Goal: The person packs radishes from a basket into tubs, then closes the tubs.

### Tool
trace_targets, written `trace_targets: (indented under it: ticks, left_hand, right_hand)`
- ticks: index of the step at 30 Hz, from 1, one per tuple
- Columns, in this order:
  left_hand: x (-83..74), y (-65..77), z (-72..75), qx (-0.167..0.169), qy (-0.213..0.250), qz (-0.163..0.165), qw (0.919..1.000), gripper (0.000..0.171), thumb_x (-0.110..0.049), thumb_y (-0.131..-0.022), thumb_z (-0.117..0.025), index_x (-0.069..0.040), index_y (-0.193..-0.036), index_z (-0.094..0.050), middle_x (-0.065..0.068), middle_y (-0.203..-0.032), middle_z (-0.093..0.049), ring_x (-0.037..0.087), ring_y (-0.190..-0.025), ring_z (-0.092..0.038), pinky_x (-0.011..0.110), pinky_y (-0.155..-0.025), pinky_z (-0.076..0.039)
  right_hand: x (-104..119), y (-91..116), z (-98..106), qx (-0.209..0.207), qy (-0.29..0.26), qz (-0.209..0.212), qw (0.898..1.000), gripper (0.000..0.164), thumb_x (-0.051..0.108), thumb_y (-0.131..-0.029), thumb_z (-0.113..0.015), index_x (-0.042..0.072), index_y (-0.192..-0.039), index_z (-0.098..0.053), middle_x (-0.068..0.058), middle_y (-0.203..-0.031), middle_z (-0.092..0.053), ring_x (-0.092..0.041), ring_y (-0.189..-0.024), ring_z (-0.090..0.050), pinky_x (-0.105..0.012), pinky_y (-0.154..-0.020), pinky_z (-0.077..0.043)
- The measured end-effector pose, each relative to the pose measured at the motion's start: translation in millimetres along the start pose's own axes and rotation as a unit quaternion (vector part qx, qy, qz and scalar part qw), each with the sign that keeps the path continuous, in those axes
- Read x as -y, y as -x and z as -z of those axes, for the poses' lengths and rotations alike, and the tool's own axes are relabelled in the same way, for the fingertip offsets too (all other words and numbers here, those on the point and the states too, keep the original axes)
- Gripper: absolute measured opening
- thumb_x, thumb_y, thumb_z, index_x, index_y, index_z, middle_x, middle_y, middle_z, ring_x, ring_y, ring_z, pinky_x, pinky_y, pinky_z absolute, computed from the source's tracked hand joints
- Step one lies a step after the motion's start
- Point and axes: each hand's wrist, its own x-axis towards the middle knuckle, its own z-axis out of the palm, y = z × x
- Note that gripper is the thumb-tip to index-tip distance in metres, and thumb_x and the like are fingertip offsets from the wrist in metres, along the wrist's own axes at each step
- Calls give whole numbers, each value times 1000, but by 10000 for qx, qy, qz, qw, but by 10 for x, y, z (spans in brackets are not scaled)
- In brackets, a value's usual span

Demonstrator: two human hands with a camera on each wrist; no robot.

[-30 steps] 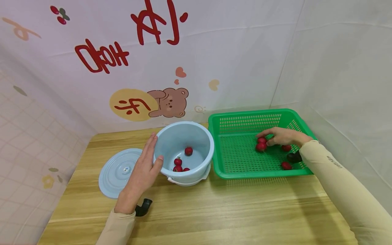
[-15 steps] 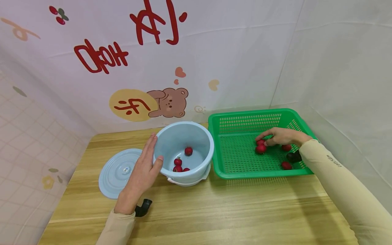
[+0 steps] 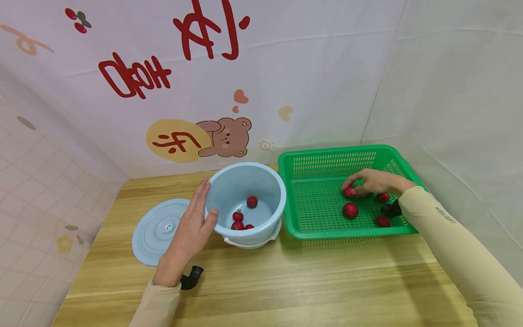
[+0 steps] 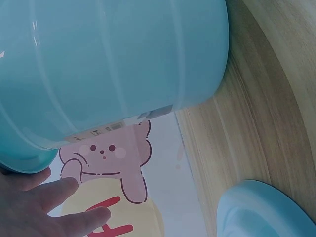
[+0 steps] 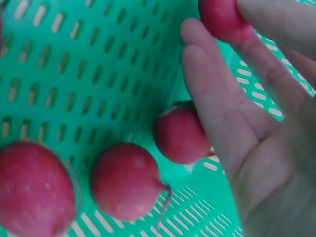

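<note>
In the green basket (image 3: 323, 234), my right hand (image 3: 373, 180) pinches a red radish (image 3: 348, 192) between thumb and fingers. The right wrist view shows that radish (image 5: 222, 19) at the top, partly behind the thumb. Three more lie on the basket floor: one radish (image 3: 350, 210) just in front of the hand, another (image 3: 383, 197) by the wrist, a third (image 3: 383, 221) towards the front wall. My left hand (image 3: 191, 223) rests with straight fingers at the left rim of the light blue bucket (image 3: 245, 169). Several radishes (image 3: 251, 202) sit inside it.
A light blue lid (image 3: 151, 234) lies on the wooden table (image 3: 286, 290) left of the bucket, partly behind my left hand. The bucket's white handle (image 3: 251, 245) hangs down in front. Behind stands a printed wall sheet (image 3: 327, 81), close to bucket and basket.
One radish in the basket has moved towards the front, apart from the one beside it. My right fingers now grip the farther one. The left hand has stayed at the bucket.
</note>
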Motion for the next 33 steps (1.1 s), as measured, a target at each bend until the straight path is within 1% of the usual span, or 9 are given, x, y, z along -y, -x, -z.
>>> trace_targets:
  ticks: [6,9,10,14,16,17,18,23,33]
  left_hand:
    - [-2,3,-4,-13,38,-24,10000,67,-30,-107,-45,-6,-165,-21,10,-172,-19,35,-152,-31,61,-116,-34]
    - [2,4,-4,-15,52,-25,10000,67,-28,-107,-46,-6,-165,-21,10,-172,-19,35,-152,-31,61,-117,-33]
    - [1,4,0,-17,53,-26,10000,67,-28,-107,-47,-6,-165,-21,10,-172,-19,35,-152,-31,61,-116,-33]
    - [8,3,1,2,80,-3,10000,68,-25,-106,-48,-7,-165,-21,10,-172,-19,37,-152,-30,63,-116,-33]
    - [4,2,3,17,106,15,9999,68,-26,-106,-48,-8,-166,-21,9,-172,-19,37,-152,-30,63,-116,-33]
    - [7,2,0,17,116,25,9999,68,-26,-106,-47,-8,-166,-21,8,-172,-18,37,-152,-30,63,-116,-32]
    - [4,2,1,24,121,35,9999,68,-27,-106,-47,-8,-166,-21,8,-172,-18,37,-152,-30,63,-116,-32]
    - [6,2,3,-8,130,40,9999,68,-28,-106,-46,-7,-166,-20,10,-172,-18,37,-152,-30,62,-117,-32]
    - [0,3,0,-6,205,62,9998,68,-26,-106,-47,-8,-166,-20,10,-172,-18,37,-152,-30,63,-117,-31]
  right_hand:
    - [40,105,51,-214,-225,156,9994,37,9,-102,-61,1,-138,-63,-23,-134,-65,-35,-113,-69,-49,-96,-55]
    - [99,163,69,-348,-93,280,9990,38,11,-103,-61,2,-139,-63,-20,-132,-67,-32,-111,-71,-47,-95,-54]
    - [125,179,75,-413,-5,287,9987,37,11,-103,-61,4,-139,-63,-19,-131,-68,-30,-101,-72,-45,-90,-54]
    - [254,259,96,-749,385,359,9958,34,16,-104,-61,12,-137,-67,-12,-132,-68,-28,-108,-68,-49,-95,-51]
    - [324,306,110,-869,406,361,9947,32,17,-104,-61,17,-136,-69,-10,-132,-69,-29,-109,-68,-52,-97,-51]
    - [357,329,114,-920,421,419,9940,32,17,-104,-61,18,-135,-69,-9,-132,-69,-29,-120,-66,-54,-101,-49]
    - [389,353,120,-961,397,444,9936,32,17,-104,-61,19,-135,-69,-8,-130,-70,-29,-119,-67,-54,-101,-49]
    - [524,428,136,-1158,449,684,9899,33,20,-105,-61,21,-137,-68,-5,-126,-73,-23,-109,-72,-44,-96,-52]
    - [832,614,54,-1801,469,806,9792,29,26,-105,-63,26,-133,-70,3,-126,-71,-17,-107,-72,-24,-92,-50]
